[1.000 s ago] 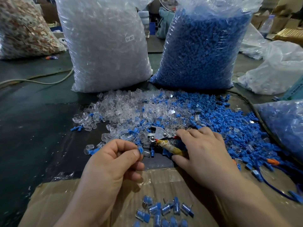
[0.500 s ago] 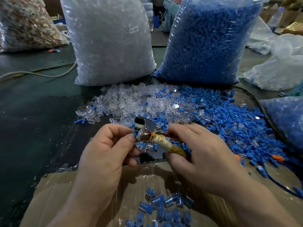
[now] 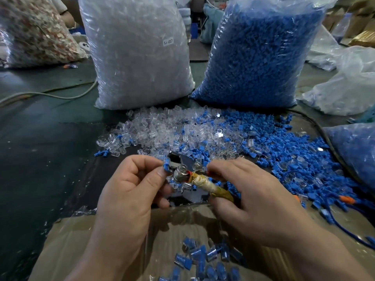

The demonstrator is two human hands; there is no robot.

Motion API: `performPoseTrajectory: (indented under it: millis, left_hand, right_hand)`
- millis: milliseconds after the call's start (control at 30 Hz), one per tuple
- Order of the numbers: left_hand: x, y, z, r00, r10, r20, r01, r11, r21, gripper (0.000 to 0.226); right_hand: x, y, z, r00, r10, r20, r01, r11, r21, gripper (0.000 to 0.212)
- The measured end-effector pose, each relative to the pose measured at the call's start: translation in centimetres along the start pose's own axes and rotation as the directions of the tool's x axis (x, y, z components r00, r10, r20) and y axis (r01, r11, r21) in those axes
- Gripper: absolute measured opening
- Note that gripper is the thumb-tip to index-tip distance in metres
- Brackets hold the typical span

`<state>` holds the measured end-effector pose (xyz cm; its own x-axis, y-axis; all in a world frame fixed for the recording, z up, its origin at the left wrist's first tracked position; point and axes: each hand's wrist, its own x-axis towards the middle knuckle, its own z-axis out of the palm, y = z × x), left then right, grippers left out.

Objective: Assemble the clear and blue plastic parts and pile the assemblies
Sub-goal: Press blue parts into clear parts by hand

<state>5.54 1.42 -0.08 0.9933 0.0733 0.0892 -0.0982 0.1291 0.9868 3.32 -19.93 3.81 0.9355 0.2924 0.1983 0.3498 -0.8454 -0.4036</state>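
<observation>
My left hand [image 3: 129, 197] pinches a small blue plastic part [image 3: 166, 166] between thumb and forefinger, right at the metal jaws of a plier-like tool [image 3: 183, 169]. My right hand [image 3: 251, 201] grips the tool's tape-wrapped handle [image 3: 211, 186]. Loose clear parts [image 3: 162, 130] and blue parts [image 3: 284, 151] lie spread on the table behind the hands. A pile of finished clear-and-blue assemblies [image 3: 205, 258] lies on the cardboard sheet [image 3: 67, 246] near me.
A big bag of clear parts [image 3: 138, 51] and a big bag of blue parts [image 3: 261, 49] stand at the back. Another bag of blue parts [image 3: 357, 151] lies at the right. A bag of mixed-colour pieces [image 3: 34, 31] sits far left, with a cable [image 3: 60, 94] across the dark table.
My right hand has lifted the tool off the table. My left hand has brought the blue part up to the tool's jaws.
</observation>
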Motion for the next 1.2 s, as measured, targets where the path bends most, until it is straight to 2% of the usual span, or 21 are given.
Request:
performPoseTrajectory:
  millis: [433,633,733,833,900,967,1133,1200]
  left_hand:
    - [-0.1,0.5,0.4,1.000,0.003,0.028,-0.003,1.000,-0.018,0.010]
    - [-0.2,0.6,0.4,1.000,0.014,0.015,-0.014,1.000,-0.006,0.009]
    - [-0.2,0.8,0.4,0.999,0.025,-0.041,-0.025,1.000,0.010,0.006]
    - [0.1,0.8,-0.2,0.997,-0.028,-0.076,0.034,0.996,0.078,0.029]
    - [-0.2,1.1,0.3,0.988,-0.152,0.032,0.143,0.971,0.192,0.031]
    - [-0.9,1.1,1.2,0.964,-0.242,0.114,0.194,0.926,0.323,0.029]
    - [-1.4,1.2,2.0,0.977,-0.195,0.082,0.141,0.891,0.433,0.029]
    - [-1.5,1.1,2.2,0.981,-0.175,0.085,0.118,0.883,0.455,0.029]
  right_hand:
    - [0.5,-0.2,-0.4,1.000,0.023,-0.005,-0.023,0.998,-0.057,0.058]
    - [0.6,-0.6,-0.7,0.999,0.035,-0.014,-0.036,0.999,-0.040,0.053]
    - [0.3,-0.2,-0.5,0.998,0.068,-0.008,-0.068,0.997,-0.043,0.044]
    - [0.5,0.8,-0.1,0.992,0.130,0.002,-0.128,0.979,-0.160,0.058]
    - [1.0,1.5,0.1,0.983,0.182,-0.016,-0.181,0.952,-0.248,0.071]
    - [1.6,1.9,0.3,0.975,0.223,-0.019,-0.218,0.928,-0.303,0.069]
    - [2.0,2.3,0.5,0.963,0.270,0.016,-0.246,0.899,-0.363,0.065]
    - [1.8,1.9,0.4,0.968,0.249,-0.016,-0.239,0.909,-0.342,0.061]
